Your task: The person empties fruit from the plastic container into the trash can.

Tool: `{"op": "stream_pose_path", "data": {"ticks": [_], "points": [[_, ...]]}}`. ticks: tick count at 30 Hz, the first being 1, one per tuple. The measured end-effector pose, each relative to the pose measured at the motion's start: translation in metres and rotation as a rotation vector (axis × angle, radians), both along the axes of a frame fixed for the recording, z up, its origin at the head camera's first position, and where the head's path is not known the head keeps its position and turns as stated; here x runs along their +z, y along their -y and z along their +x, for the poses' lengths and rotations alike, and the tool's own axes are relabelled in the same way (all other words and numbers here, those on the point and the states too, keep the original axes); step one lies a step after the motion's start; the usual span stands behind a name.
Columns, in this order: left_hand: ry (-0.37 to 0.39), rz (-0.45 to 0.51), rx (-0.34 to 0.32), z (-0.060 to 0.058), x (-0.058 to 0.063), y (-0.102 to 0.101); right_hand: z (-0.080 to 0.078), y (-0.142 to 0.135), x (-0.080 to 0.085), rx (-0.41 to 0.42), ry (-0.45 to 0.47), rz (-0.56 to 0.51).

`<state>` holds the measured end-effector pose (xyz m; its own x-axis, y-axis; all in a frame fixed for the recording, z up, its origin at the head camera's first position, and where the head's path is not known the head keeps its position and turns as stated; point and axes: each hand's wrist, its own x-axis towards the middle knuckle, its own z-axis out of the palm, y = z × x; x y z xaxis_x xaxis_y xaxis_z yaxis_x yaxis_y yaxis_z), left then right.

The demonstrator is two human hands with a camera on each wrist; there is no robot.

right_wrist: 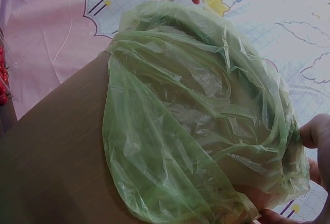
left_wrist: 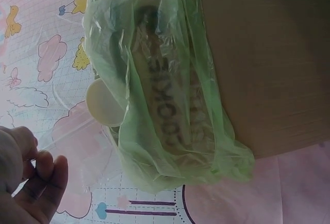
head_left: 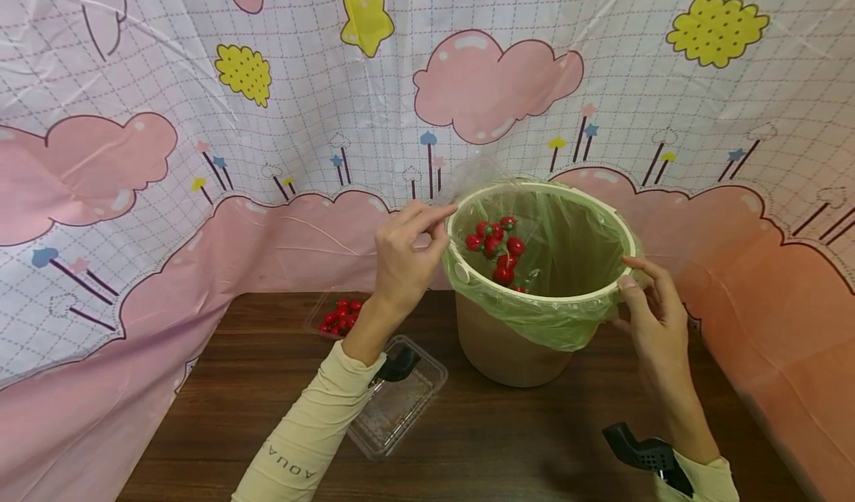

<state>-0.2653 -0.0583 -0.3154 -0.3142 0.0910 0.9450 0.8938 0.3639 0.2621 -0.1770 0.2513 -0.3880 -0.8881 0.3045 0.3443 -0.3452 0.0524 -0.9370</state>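
Observation:
A tan trash bin (head_left: 514,353) stands upright, lined with a green plastic bag (head_left: 541,324) folded over its pale rim ring (head_left: 534,299). Inside lies a bunch of small red fruits (head_left: 490,246) like cherry tomatoes. My left hand (head_left: 409,253) is at the left of the rim, its fingers bent. Thin clear plastic film (left_wrist: 77,136) runs from its fingertips and shows behind the rim in the head view. At the right side, my right hand (head_left: 657,309) grips the rim and bag between thumb and fingers. In the right wrist view, the bag covers most of the bin.
Left of the bin, a clear plastic box (head_left: 427,372) lies on the dark wooden table (head_left: 534,442), partly under my left forearm. Behind it sits another clear box with several red fruits (head_left: 341,316). A patterned cloth (head_left: 300,249) hangs behind and beside the table.

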Motion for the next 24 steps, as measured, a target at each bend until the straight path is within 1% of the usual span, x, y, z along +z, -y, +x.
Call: {"op": "stream_pose_path", "data": {"ticks": [5,9,16,24], "points": [[-0.012,-0.007,0.007,0.0010,0.0000,0.0004,-0.0001,-0.0008,0.0001,-0.016,0.015,0.030],[-0.029,-0.019,0.022,0.0033,0.0008,0.0004,-0.0003,-0.0006,0.0000,-0.020,0.018,0.030],[-0.059,-0.054,0.031,0.0059,0.0003,-0.0022,-0.0004,0.0003,-0.0004,0.017,-0.016,-0.018],[-0.088,-0.091,0.028,0.0078,-0.0004,-0.0046,-0.0005,0.0010,-0.0001,0.015,-0.019,-0.031]]}}
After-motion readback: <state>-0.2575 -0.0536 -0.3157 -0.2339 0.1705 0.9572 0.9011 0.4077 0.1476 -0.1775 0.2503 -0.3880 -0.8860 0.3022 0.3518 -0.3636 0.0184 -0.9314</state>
